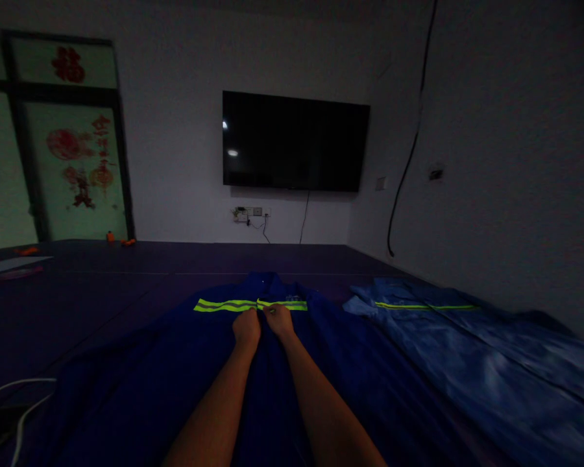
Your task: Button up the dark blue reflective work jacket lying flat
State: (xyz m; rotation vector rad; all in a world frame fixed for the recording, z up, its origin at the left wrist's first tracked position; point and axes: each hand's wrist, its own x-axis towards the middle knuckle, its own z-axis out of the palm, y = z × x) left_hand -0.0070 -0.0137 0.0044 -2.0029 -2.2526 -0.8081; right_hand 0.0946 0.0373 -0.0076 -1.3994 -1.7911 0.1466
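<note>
A dark blue work jacket (185, 363) with yellow-green reflective strips lies spread on the floor in front of me, its collar at the far end. My left hand (247, 327) is closed on the jacket's front edge, just below the strip. Close beside it, my right hand (279, 319) pinches the other front edge at the strip's level. The two hands almost meet at the middle of the chest. Fingertips and any fastener between them are too dark and small to make out.
To the right lies a lighter blue jacket (486, 363) with a reflective strip. A white cable (22, 418) curves at the lower left. A television (294, 143) hangs on the far wall, and a black cord (406, 165) dangles at the right. Small orange objects (128, 242) rest near the door.
</note>
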